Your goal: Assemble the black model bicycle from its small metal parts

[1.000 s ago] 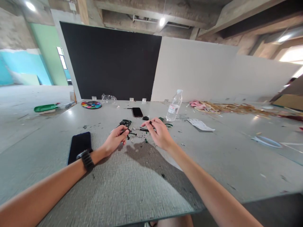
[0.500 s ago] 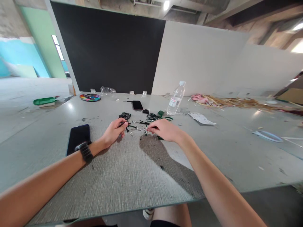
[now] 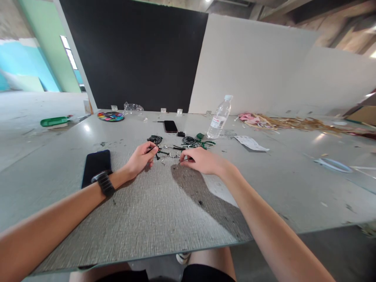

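My left hand (image 3: 143, 157) pinches a small, thin black part (image 3: 152, 149) between thumb and fingers, just in front of a black spoked wheel (image 3: 154, 139). My right hand (image 3: 199, 159) is low over the table, fingertips bent together at several tiny metal parts (image 3: 174, 156); whatever lies between them is hidden. Behind that hand are a second spoked wheel (image 3: 188, 140) and a dark green model bicycle frame (image 3: 207, 144). A short black rod (image 3: 178, 148) lies between the two hands.
A phone (image 3: 96, 166) lies by my left wrist, and another phone (image 3: 170, 126) is farther back. A water bottle (image 3: 219, 117) stands behind my right hand, near a paper sheet (image 3: 251, 143). A paint palette (image 3: 111, 116) and heaped strips (image 3: 289, 124) sit along the back panel.
My right hand has shifted slightly left and its fingertips have come lower toward the small metal parts. My left hand keeps its pinch. The view has tilted down a little.
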### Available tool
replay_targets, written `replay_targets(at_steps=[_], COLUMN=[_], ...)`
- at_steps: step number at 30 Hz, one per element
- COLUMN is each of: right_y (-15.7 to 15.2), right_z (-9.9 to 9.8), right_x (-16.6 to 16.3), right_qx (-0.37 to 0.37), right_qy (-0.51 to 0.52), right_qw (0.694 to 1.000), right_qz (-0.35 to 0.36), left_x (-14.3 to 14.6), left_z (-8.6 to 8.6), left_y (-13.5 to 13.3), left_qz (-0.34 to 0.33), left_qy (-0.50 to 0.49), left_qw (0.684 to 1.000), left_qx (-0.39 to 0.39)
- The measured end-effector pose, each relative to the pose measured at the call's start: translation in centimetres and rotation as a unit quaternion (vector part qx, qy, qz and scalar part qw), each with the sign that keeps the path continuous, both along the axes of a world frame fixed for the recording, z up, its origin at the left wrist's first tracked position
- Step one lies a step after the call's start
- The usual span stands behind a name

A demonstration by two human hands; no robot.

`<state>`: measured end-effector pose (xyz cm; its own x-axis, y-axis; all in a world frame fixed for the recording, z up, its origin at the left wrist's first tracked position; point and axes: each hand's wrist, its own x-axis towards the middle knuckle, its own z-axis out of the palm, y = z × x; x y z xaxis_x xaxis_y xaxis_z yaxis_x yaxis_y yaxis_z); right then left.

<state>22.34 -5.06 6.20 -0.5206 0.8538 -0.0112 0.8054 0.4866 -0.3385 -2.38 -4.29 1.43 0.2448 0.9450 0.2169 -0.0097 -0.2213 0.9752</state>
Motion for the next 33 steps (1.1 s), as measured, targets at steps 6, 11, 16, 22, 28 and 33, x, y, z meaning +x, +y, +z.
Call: replay_targets(at_steps=[6,11,16,22,28,33], right_y=[-0.4,-1.2,-0.8,0.0,0.2,0.2], right_z=[0.7,1.5,0.1,0.3,1.3,0.0], right_x=[-0.5,-1.1,-2.0,-0.4,2.0,0.3], right_qx=[-0.031,-0.137,-0.097,-0.001,-0.063,-0.008], right_qy=[0.003,0.014,0.031,0.053,0.001,0.03], right_qw=[0.999,0.982,0.99,0.999,0.998,0.999], right_qz=[0.018,0.126,0.093,-0.014,-0.001,-0.029], left_x=[-0.1,-0.2,-0.1,-0.1,-0.1,0.0], left_z=[-0.2,-0.5,-0.4,-0.4,-0.2,0.0], left_y=[0.2,0.6,0.5,0.3,0.2,0.0], left_qz=[0.0,-0.002,0.001,-0.002,-0.002,0.003], left_qy=[0.007,0.016,0.019,0.011,0.01,0.01], left_qw=[1.0,1.0,1.0,1.0,1.0,1.0], left_qx=[0.01,0.013,0.01,0.001,-0.01,-0.012])
